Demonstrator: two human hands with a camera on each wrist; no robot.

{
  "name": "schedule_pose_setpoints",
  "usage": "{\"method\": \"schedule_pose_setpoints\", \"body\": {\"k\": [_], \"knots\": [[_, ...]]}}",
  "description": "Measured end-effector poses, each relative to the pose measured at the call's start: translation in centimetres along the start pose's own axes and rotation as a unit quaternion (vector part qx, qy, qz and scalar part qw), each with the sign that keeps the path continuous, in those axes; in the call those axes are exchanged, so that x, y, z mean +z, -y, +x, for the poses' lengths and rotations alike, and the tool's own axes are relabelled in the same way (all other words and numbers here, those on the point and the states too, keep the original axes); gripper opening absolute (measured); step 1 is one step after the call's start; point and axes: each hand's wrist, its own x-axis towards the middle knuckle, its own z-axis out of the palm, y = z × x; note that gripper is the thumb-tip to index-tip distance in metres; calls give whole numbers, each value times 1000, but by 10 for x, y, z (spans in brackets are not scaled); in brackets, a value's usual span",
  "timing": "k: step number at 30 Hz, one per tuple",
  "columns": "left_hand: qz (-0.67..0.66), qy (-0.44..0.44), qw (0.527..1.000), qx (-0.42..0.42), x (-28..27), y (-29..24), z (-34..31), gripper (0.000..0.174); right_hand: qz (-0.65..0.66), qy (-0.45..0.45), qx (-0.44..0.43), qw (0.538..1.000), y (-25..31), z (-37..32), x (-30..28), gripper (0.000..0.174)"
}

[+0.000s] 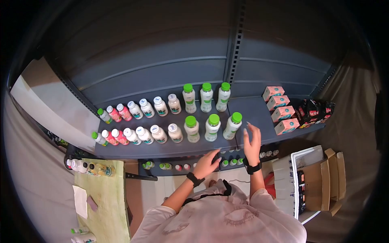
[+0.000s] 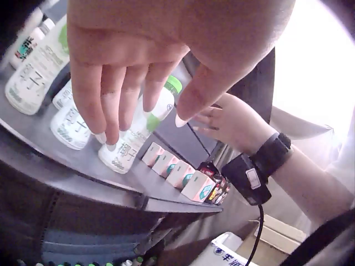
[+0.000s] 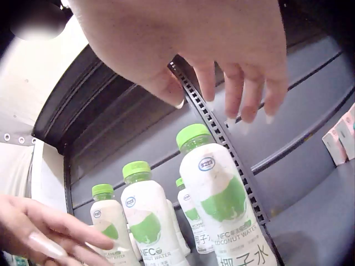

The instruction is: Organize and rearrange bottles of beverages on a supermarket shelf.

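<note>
Two short rows of white coconut water bottles (image 1: pixel 232 129) with green caps stand upright on the grey shelf (image 1: pixel 251 121). My right hand (image 1: pixel 252 145) is just right of the front row's end bottle, fingers extended and holding nothing. In the right wrist view its fingers hang above and behind that bottle's green cap (image 3: pixel 193 136). My left hand (image 1: pixel 206 165) is at the shelf's front edge, below the front row. Its fingers are loosely straight with nothing in them, and in the left wrist view they overlap the coconut water bottles (image 2: pixel 119 160).
Left of these stand small white bottles (image 1: pixel 159 134), pink bottles (image 1: pixel 120 137) and green-capped ones. Pink boxes (image 1: pixel 287 126) line up on the right beside black packs (image 1: pixel 312 113). Below are a lower shelf, an open carton (image 1: pixel 316 184) and a side table (image 1: pixel 106 198).
</note>
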Motion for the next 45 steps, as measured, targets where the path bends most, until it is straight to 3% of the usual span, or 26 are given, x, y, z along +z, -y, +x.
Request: {"method": "schedule_pose_setpoints", "body": {"k": [1, 6, 13, 20, 25, 28, 30, 37, 45], "knots": [[-38, 29, 998, -52, 6, -4, 13, 52, 17, 38, 21, 999, -11, 4, -1, 34], [-18, -17, 998, -61, 37, -5, 61, 65, 79, 136, 31, 987, -34, 22, 11, 55], [-87, -67, 993, -48, 53, -6, 101, 80, 120, 190, 69, 972, -44, 25, 35, 64], [-67, -107, 989, -81, 60, -1, 115, 67, 117, 175, 102, 972, -39, 20, 36, 67], [-38, -123, 987, -93, 61, -2, 106, 61, 133, 189, 119, 966, -43, 12, 27, 66], [18, -162, 986, -18, 63, 0, 99, 59, 145, 183, 104, 967, -41, 3, 22, 66], [22, -153, 988, -24, 60, -5, 91, 58, 126, 176, 85, 973, -37, -5, 20, 65], [-19, -120, 991, -63, 29, -7, 50, 56, 112, 184, 139, 967, 12, -31, 21, 67], [-16, -166, 973, -161, -52, 22, -31, 52, 176, 283, 124, 935, 66, -78, 100, 65]]}}
